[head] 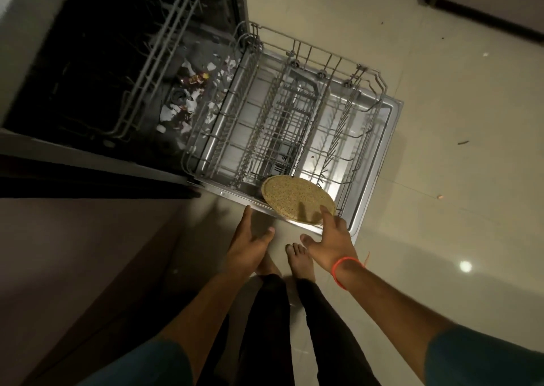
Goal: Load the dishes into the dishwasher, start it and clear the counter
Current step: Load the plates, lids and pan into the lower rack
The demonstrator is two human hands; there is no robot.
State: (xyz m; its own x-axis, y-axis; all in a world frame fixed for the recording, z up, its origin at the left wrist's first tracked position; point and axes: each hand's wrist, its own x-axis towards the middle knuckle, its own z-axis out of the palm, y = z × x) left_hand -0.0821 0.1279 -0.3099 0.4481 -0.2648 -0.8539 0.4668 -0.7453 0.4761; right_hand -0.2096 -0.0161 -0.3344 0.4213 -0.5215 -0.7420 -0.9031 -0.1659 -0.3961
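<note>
Loading looks to be at its very start: the grey wire lower rack of the open dishwasher is pulled out over the lowered steel door and holds a single item, a round speckled tan plate that lies tilted at the rack's near edge. The right hand reaches to it with fingers spread apart, the fingertips touching the plate's near rim, whether resting or just letting go I cannot tell; nothing is clamped. The left hand hovers open just beside the door's near edge, fingers loosely apart, holding nothing. The upper grey wire rack sits partly in the dark tub, and scattered white and coloured scraps lie on the tub floor beneath it. Counting: one plate, two racks, two hands, two bare feet on the pale tiled floor. By my judgement nearly everything remains: more dishes, closing the door, starting the machine, clearing the surface, which is out of view.
</note>
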